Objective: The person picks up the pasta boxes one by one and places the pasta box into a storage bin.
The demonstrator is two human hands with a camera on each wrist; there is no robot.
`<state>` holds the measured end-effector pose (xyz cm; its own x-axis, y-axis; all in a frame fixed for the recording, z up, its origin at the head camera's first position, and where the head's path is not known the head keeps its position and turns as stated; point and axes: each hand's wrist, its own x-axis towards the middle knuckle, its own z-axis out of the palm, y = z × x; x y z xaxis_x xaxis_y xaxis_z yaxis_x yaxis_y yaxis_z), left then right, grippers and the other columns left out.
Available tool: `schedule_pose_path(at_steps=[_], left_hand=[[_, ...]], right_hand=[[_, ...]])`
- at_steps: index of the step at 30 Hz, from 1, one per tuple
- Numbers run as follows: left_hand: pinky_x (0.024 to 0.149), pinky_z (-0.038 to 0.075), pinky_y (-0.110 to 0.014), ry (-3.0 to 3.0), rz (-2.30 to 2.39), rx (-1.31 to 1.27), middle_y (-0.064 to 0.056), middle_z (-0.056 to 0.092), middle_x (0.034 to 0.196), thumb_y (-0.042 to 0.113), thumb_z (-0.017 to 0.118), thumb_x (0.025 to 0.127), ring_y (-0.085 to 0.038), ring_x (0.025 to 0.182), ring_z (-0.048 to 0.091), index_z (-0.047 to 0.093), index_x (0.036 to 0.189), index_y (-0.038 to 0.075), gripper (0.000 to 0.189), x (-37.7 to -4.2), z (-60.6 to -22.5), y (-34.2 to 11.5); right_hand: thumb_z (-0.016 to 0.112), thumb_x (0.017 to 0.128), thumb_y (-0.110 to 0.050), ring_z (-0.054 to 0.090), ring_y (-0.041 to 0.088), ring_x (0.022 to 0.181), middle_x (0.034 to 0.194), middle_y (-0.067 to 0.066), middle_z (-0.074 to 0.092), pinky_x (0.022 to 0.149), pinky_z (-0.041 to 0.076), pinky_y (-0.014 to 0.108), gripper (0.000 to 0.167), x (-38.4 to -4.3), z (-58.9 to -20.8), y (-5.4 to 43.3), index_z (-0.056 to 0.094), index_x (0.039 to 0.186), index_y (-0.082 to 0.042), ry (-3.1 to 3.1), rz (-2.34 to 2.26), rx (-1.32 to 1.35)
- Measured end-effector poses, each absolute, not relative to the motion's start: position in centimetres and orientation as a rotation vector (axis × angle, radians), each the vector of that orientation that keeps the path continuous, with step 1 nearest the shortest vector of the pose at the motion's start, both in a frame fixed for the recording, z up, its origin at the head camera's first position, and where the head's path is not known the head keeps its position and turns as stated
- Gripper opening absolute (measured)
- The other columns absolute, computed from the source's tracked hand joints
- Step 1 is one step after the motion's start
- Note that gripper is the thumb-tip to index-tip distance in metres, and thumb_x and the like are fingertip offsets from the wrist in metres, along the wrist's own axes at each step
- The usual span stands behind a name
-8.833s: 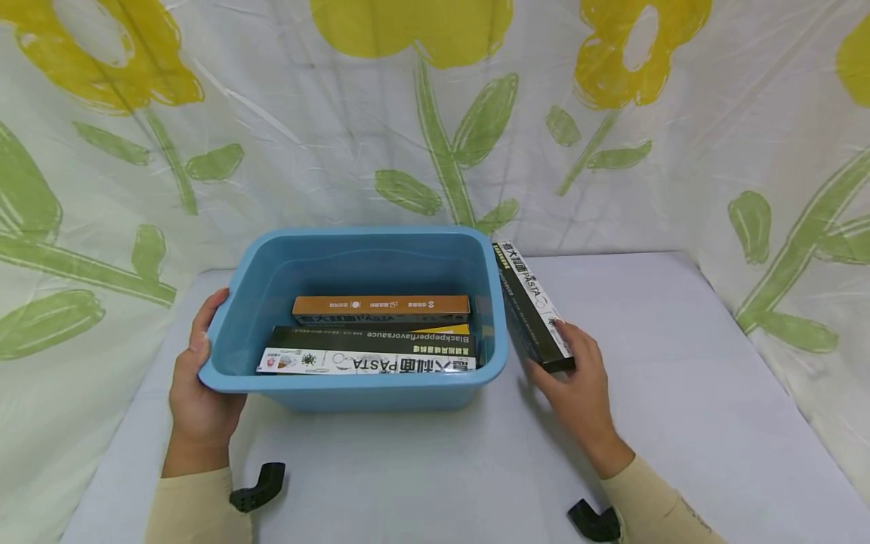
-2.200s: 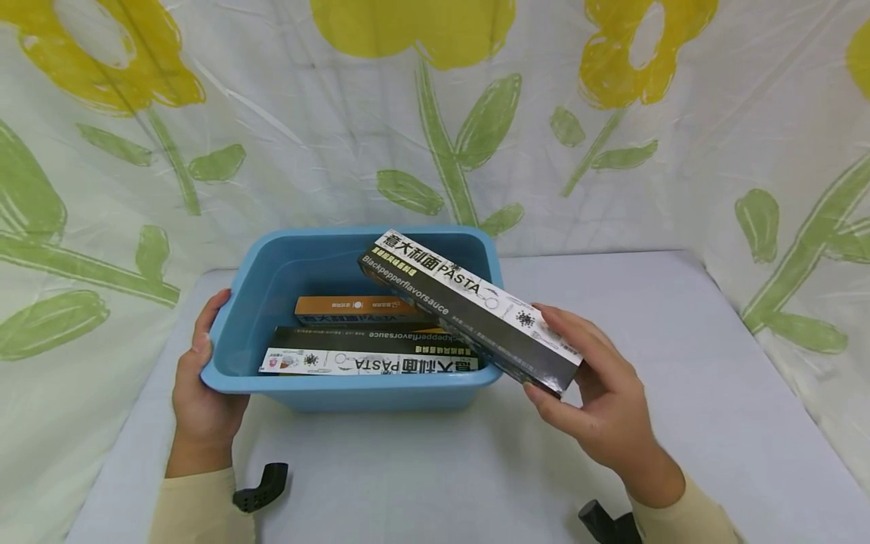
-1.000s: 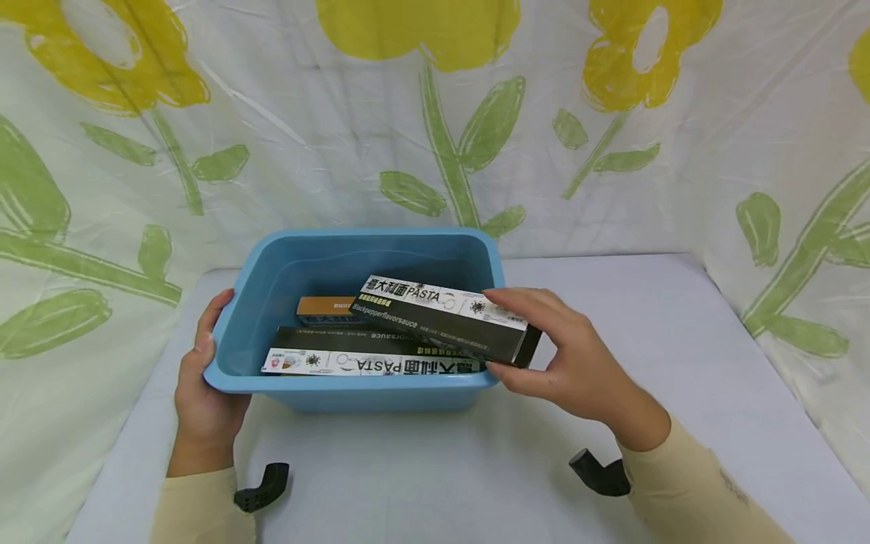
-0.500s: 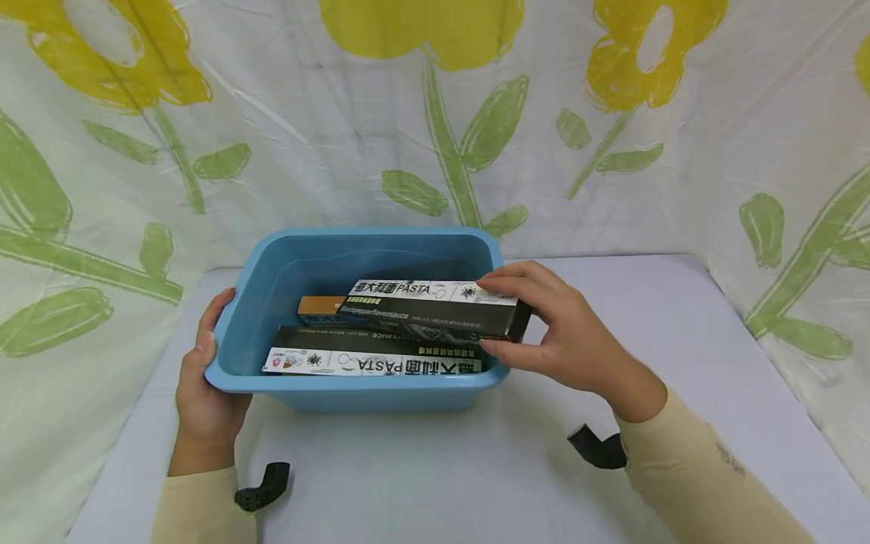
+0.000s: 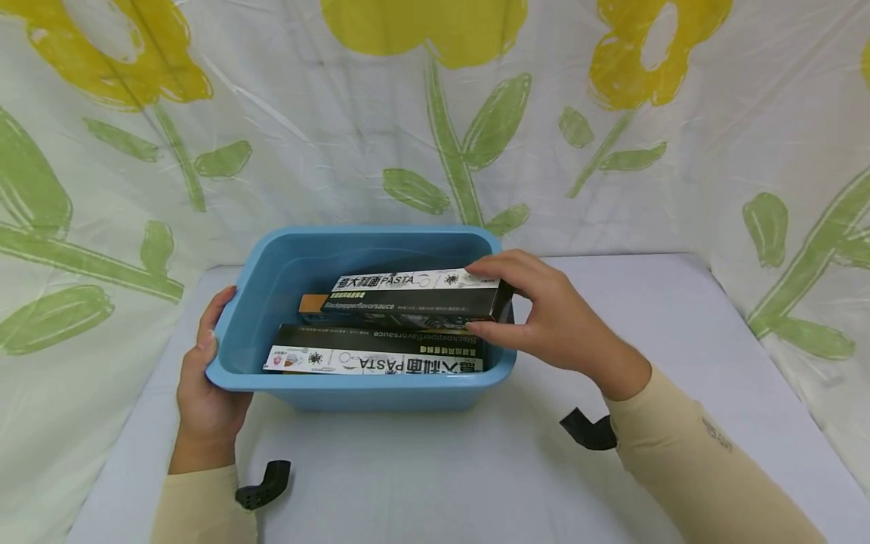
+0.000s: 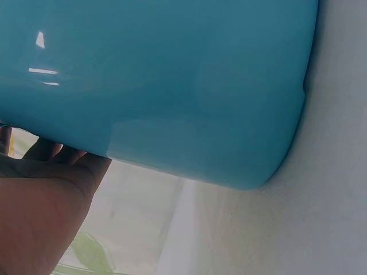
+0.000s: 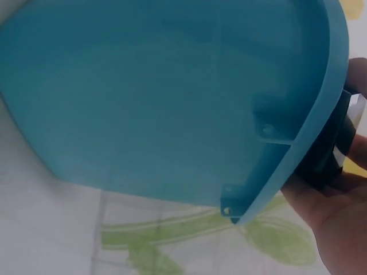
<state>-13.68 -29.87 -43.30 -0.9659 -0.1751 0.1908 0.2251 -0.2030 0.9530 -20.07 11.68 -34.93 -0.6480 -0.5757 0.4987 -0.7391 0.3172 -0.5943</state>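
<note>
In the head view my right hand [image 5: 544, 313] pinches the right end of a black-and-white pasta box [image 5: 414, 298], thumb on the near face and fingers over the top. The box lies partly inside a blue plastic tub [image 5: 360, 381], its right end at the right rim. My left hand [image 5: 209, 378] holds the tub's left rim. A second black-and-white pasta box [image 5: 381, 351] lies along the tub's near side. Behind the held box, the end of an orange box [image 5: 313, 304] shows; the rest is hidden. In the right wrist view the held box's dark end [image 7: 327, 154] shows beyond the rim.
The tub stands on a white-covered table [image 5: 435, 468] near a back wall hung with flower-printed cloth [image 5: 285, 159]. A black curved piece [image 5: 265, 485] sits by the left wrist, and another black curved piece [image 5: 590, 429] by the right wrist.
My right hand picked up the pasta box from right of the tub, brought it over the rim and has moved it left and lower, levelling it. My left hand stays on the rim.
</note>
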Motion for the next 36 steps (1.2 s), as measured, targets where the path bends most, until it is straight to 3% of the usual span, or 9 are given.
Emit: schedule_pose_path(at_steps=[5, 12, 30, 36], left_hand=[[0.108, 0.047, -0.038, -1.793, -2.254, -0.047, -0.009, 0.032, 0.172, 0.038, 0.033, 0.106, -0.036, 0.152, 0.036, 0.039, 0.169, 0.027, 0.065, -13.7, -43.3, -29.8], [0.106, 0.049, -0.037, -1.796, -2.248, -0.038, -0.008, 0.032, 0.171, 0.039, 0.033, 0.106, -0.037, 0.152, 0.036, 0.040, 0.169, 0.029, 0.064, -13.6, -43.3, -29.8], [0.110, 0.043, -0.041, -1.747, -2.290, -0.058, -0.008, 0.031, 0.171, 0.037, 0.031, 0.104, -0.033, 0.151, 0.034, 0.040, 0.169, 0.027, 0.066, -13.7, -43.4, -29.8], [0.110, 0.043, -0.040, -1.727, -2.305, -0.069, -0.008, 0.030, 0.171, 0.037, 0.031, 0.104, -0.033, 0.151, 0.034, 0.039, 0.169, 0.025, 0.067, -13.8, -43.6, -29.9]], right_hand=[[0.094, 0.087, -0.013, 0.059, 0.023, 0.133, 0.142, 0.006, 0.064, 0.107, 0.050, 0.046, 0.062, -20.6, -34.9, 11.1, 0.069, 0.143, -0.001, -2.403, 1.195, 1.248], [0.093, 0.090, -0.020, 0.059, 0.023, 0.131, 0.143, 0.007, 0.063, 0.102, 0.053, 0.044, 0.059, -21.2, -34.5, 10.1, 0.070, 0.141, -0.002, -2.448, 1.139, 1.289], [0.087, 0.097, -0.027, 0.056, 0.024, 0.135, 0.148, 0.009, 0.059, 0.104, 0.050, 0.047, 0.060, -22.9, -34.1, 8.3, 0.065, 0.148, -0.002, -2.628, 1.062, 1.319], [0.085, 0.098, -0.027, 0.065, 0.014, 0.093, 0.150, 0.008, 0.057, 0.086, 0.055, 0.043, 0.061, -23.1, -33.9, 7.9, 0.064, 0.150, -0.003, -2.670, 1.085, 1.314]])
